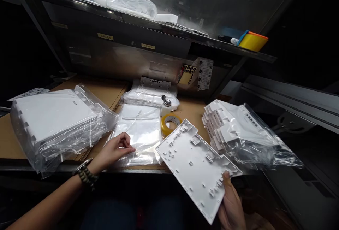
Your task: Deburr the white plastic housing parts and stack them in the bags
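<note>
My right hand [232, 205] grips a white plastic housing panel [196, 168] by its lower right corner, the thumb on the inner face. Small clips and posts stand out on that face, which is turned up toward me. My left hand [120, 147] has thumb and forefinger pinched together at the surface of a stack of clear plastic bags [145, 127], seemingly on the top bag. A wristwatch [81, 166] and a beaded bracelet [88, 177] are on the left wrist. Yellow tape in a roll [171, 124] lies just beyond the panel.
Bagged white panels [55, 113] are piled at left, and more white panels [225, 120] stand partly wrapped at right. Behind are a pump bottle [166, 107] and a panel [154, 86] on wrapped bags. A metal shelf [122, 19] crosses above, bearing a yellow container [253, 41].
</note>
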A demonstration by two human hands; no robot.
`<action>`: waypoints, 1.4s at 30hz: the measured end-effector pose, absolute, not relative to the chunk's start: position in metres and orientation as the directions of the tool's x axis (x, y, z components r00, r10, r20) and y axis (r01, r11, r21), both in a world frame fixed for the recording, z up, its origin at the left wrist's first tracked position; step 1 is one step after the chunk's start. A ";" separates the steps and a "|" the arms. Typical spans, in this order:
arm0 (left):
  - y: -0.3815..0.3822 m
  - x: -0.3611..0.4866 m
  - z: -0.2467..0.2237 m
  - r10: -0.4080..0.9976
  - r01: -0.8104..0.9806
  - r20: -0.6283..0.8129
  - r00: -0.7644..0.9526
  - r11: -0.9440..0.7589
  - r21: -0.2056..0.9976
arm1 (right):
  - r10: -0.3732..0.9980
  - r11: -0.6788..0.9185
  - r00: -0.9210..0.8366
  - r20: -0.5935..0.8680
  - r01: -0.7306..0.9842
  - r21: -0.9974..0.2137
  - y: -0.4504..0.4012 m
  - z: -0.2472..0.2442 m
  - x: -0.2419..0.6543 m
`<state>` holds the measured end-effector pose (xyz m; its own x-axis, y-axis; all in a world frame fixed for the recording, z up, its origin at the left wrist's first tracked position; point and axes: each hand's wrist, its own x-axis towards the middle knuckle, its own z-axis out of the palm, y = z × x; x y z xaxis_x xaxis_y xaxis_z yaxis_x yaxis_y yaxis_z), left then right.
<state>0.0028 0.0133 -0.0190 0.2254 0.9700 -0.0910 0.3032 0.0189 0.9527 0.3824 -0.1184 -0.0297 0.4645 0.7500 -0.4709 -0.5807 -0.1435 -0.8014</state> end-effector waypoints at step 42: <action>0.029 0.033 -0.027 0.894 -0.045 -0.054 0.446 0.083 0.996 | 0.878 -0.422 -0.404 -0.255 -0.408 -0.809 -0.042 -0.032 0.228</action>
<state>0.0325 0.0287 -0.0272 0.4456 0.8936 -0.0540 -0.0449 0.0825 0.9956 0.2277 -0.0418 -0.0320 -0.4044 0.8784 -0.2547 -0.4079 -0.4225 -0.8094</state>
